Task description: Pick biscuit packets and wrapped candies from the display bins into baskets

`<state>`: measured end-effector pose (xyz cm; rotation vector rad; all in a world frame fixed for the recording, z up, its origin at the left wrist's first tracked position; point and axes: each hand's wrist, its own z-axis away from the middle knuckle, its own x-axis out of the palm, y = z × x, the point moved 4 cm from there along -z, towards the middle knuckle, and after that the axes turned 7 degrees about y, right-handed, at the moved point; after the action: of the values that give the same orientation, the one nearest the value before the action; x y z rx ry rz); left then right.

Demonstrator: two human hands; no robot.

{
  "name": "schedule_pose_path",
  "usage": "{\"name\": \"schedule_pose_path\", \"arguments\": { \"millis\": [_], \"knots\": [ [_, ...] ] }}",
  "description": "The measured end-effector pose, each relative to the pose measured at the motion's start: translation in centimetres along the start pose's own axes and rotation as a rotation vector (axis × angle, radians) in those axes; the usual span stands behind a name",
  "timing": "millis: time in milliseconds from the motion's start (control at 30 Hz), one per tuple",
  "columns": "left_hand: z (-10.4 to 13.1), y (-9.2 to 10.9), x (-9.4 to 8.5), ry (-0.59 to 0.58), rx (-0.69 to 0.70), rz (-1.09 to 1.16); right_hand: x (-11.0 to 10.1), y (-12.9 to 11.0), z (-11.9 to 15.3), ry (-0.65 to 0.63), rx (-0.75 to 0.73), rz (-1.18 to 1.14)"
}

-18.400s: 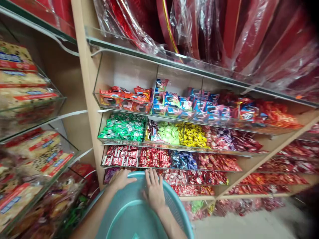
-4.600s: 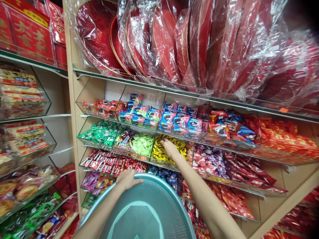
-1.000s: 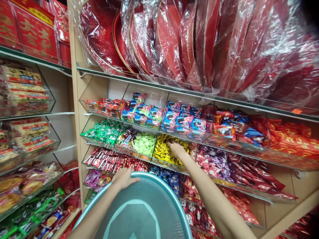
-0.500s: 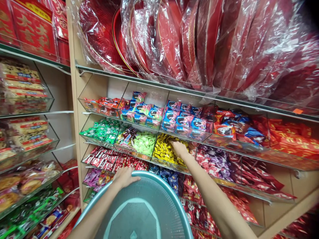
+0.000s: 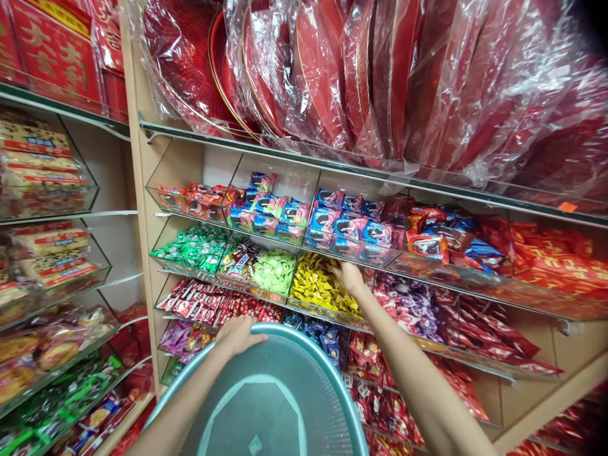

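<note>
My left hand [image 5: 239, 335] grips the far rim of a teal plastic basket [image 5: 280, 373], which has a mesh wall and shows nothing inside. My right hand [image 5: 349, 277] reaches into a clear shelf compartment of yellow-wrapped candies [image 5: 320, 283]. Its fingers are curled down at the upper right of the pile, and whether they hold a candy is hidden. Left of that pile lie light green candies [image 5: 274, 269], and to its right are purple and pink ones [image 5: 411, 304].
Clear dividers and shelf edges surround my right hand. Blue cookie packs [image 5: 349, 225] sit just above it. Plastic-wrapped red trays [image 5: 323, 76] stand on the top shelf. A wooden upright [image 5: 137, 190] separates the left shelves, which hold packaged biscuits [image 5: 47, 253].
My right hand has moved slightly right within the yellow candy compartment, and more yellow candies show to its left. My left hand stays on the basket rim.
</note>
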<state>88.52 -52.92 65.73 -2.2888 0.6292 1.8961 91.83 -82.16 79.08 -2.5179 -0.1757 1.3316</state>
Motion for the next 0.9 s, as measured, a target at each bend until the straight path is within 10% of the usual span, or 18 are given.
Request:
{"name": "schedule_pose_path", "arguments": {
  "millis": [467, 633, 900],
  "knots": [
    [-0.4, 0.6, -0.1, -0.02, 0.014, 0.01, -1.4, -0.8, 4.9, 0.074, 0.373, -0.93],
    [-0.7, 0.9, 0.2, -0.02, 0.016, 0.001, 0.3, -5.6, 14.1, -0.309, 0.231, -1.144],
    [-0.9, 1.3, 0.4, -0.027, 0.033, -0.007, 7.3, -10.8, 31.3, -0.79, -0.212, -0.764]
  ]
}}
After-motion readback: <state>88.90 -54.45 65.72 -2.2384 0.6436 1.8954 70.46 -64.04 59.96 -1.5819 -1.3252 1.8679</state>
